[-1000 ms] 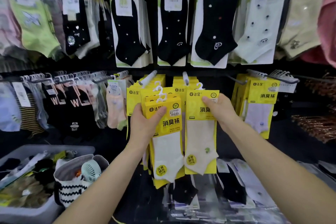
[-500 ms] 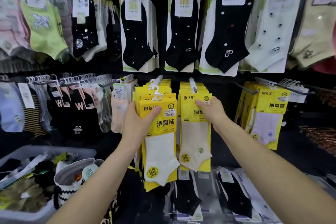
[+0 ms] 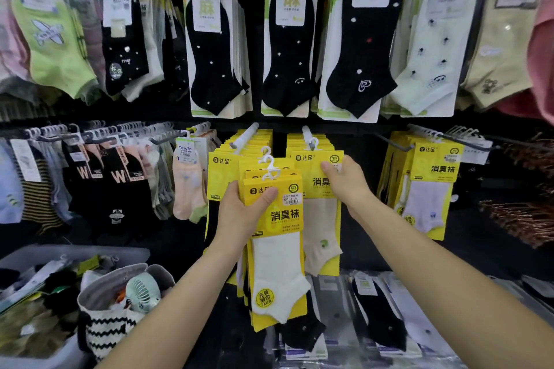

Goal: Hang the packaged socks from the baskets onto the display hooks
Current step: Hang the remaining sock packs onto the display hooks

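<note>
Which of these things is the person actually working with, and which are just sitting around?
Part of the job:
- left hand, holding a stack of yellow sock packs
- right hand, pinching the beige-sock pack under the white display hook
- grey basket

Just lying about:
- striped bag with a small fan
- black socks hanging above
- copper hangers

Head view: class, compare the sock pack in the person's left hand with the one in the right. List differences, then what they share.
The left-hand pack shows a white sock; the right-hand pack a beige sock. The left-hand pack fronts a held stack, clear of any peg; the right-hand pack's hanger sits at a display peg. Both have the same yellow card.
</note>
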